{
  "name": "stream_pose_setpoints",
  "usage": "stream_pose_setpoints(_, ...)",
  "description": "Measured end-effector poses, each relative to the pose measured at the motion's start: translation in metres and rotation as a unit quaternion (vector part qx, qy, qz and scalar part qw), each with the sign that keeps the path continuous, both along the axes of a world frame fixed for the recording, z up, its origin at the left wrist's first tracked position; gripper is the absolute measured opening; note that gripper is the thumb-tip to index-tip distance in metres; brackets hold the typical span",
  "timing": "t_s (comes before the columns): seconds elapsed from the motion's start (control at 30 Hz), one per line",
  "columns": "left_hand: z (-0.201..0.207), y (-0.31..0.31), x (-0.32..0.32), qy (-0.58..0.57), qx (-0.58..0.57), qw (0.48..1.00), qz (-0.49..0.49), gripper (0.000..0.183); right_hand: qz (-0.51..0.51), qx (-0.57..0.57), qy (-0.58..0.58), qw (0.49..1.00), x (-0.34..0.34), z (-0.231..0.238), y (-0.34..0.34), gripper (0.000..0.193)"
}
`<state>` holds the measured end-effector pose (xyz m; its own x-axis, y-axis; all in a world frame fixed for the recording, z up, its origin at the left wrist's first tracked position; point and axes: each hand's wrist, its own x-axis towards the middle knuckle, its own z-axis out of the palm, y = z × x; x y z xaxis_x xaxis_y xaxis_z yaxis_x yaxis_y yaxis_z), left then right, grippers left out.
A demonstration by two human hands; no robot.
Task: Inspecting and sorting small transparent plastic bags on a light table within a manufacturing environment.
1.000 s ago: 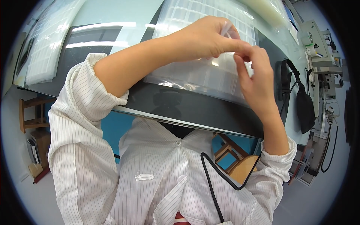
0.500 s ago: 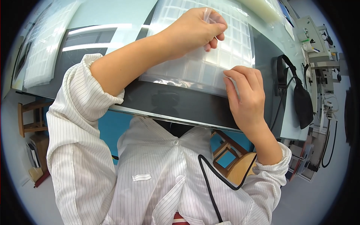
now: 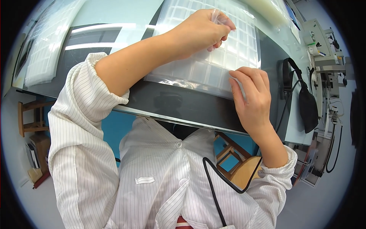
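Observation:
A stack of clear plastic pocket sheets [image 3: 198,72], marked into a grid of squares, lies on the dark mat in front of me. Above it, my left hand [image 3: 202,32] is closed, with a crumpled piece of clear plastic film [image 3: 215,16] pinched between thumb and fingers. Whether that film is part of the top sheet I cannot tell. My right hand [image 3: 253,93] is at the stack's near right corner, its thumb and bent fingertips close together on the edge of the sheets. Glare and transparency hide how many layers it holds.
More clear pocket sheets [image 3: 47,49] lie at the far left. A rolled, yellowish plastic bundle [image 3: 268,13] is at the back right. A black strap with a pouch [image 3: 307,105] hangs by the table's right side. A wooden stool [image 3: 242,168] stands below the table edge [image 3: 179,120].
My left hand has shifted slightly to the right with the film still pinched. My right hand stays at the sheet corner, almost unmoved. The view itself has shifted a little.

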<state>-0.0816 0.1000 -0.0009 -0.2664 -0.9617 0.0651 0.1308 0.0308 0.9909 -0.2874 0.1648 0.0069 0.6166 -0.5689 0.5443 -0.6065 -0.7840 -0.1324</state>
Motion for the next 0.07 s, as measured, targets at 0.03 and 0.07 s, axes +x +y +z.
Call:
stream_pose_setpoints(0.03, 0.0000, -0.0004, 0.0010, 0.002, 0.004, 1.000, -0.013, 0.029, 0.010, 0.010, 0.006, 1.000, -0.0016, 0.0004, -0.0006, 0.021)
stream_pose_setpoints(0.07, 0.0000, -0.0018, 0.0017, 0.004, 0.008, 1.000, -0.026, 0.031, 0.020, 0.019, 0.012, 1.000, -0.0045, 0.0021, -0.0010, 0.024)
